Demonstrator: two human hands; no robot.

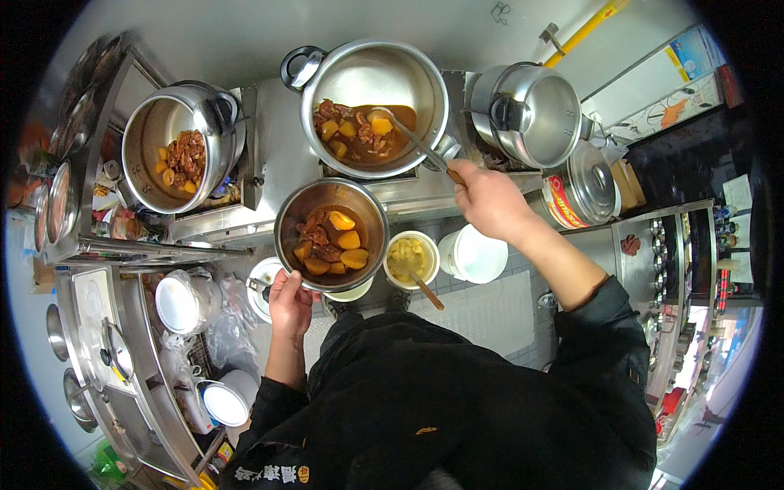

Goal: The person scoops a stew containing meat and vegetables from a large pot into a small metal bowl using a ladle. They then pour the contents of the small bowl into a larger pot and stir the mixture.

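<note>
My left hand (290,301) grips the near rim of a steel bowl (285,245), which holds brown stewed meat, potato chunks and sauce. The bowl is tilted slightly towards me, in front of the stove. In my right hand (490,199) is the wooden-ended handle of a metal ladle (419,144). Its head dips into a large steel pot (373,67) at the back centre, with a potato chunk (381,126) on it. Meat (367,136), potato pieces and brown sauce lie in the near part of that pot.
Another steel pot (138,131) with meat and potatoes stands at the left, over a visible blue flame. A closed steel pressure cooker (551,116) is at the right. On the floor are a white bucket (433,245) of potato pieces and a lidded white bucket (481,254). Steel shelving (165,367) flanks me at left.
</note>
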